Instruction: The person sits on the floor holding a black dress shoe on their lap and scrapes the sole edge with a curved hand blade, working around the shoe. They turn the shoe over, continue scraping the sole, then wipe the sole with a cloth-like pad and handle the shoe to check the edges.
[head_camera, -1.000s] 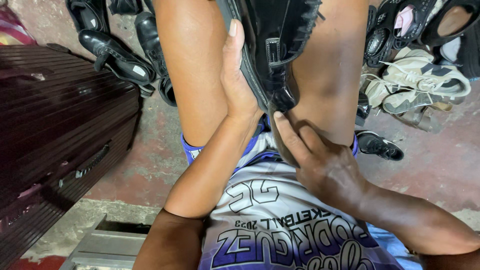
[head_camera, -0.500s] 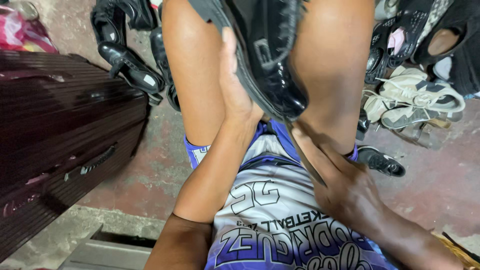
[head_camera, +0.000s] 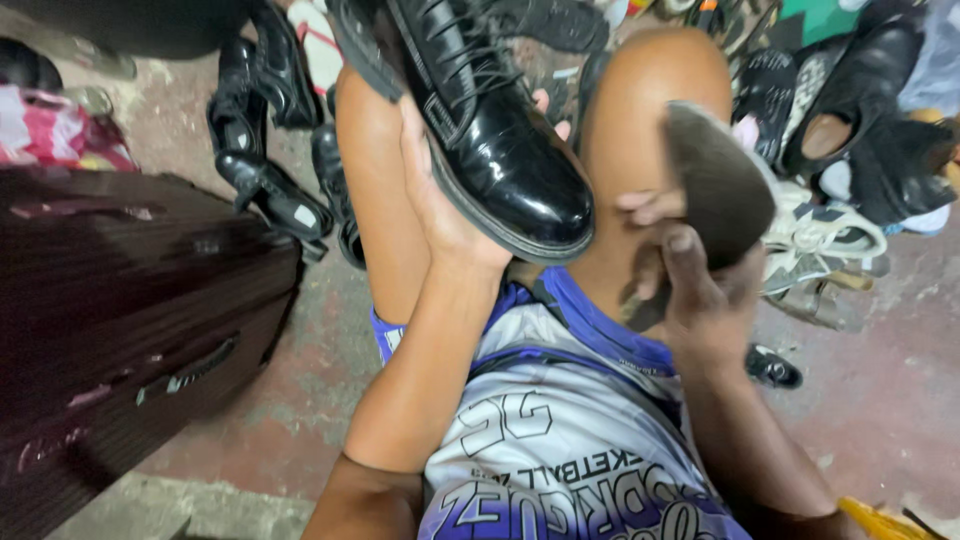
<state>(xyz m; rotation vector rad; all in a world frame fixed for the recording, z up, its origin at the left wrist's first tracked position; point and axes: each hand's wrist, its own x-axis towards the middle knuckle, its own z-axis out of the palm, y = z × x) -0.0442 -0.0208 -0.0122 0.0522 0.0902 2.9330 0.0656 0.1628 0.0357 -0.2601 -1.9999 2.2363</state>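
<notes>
My left hand (head_camera: 440, 200) grips a shiny black lace-up shoe (head_camera: 500, 140) from underneath, sole against the palm, toe pointing toward me above my bare knees. My right hand (head_camera: 690, 280) is shut on a shoe brush (head_camera: 715, 190) with dark bristles, held upright just to the right of the shoe's toe and a little apart from it. I am seated, wearing a white and purple sports jersey (head_camera: 560, 440).
A dark maroon suitcase (head_camera: 130, 320) lies at the left. Black shoes (head_camera: 265, 160) stand beyond my left knee. A heap of sandals and shoes (head_camera: 850, 170) sits at the right. The concrete floor (head_camera: 880, 400) is worn and reddish.
The view has tilted up. My right hand left my lap and rose beside the shoe's toe with the brush in it. The left hand still holds the shoe.
</notes>
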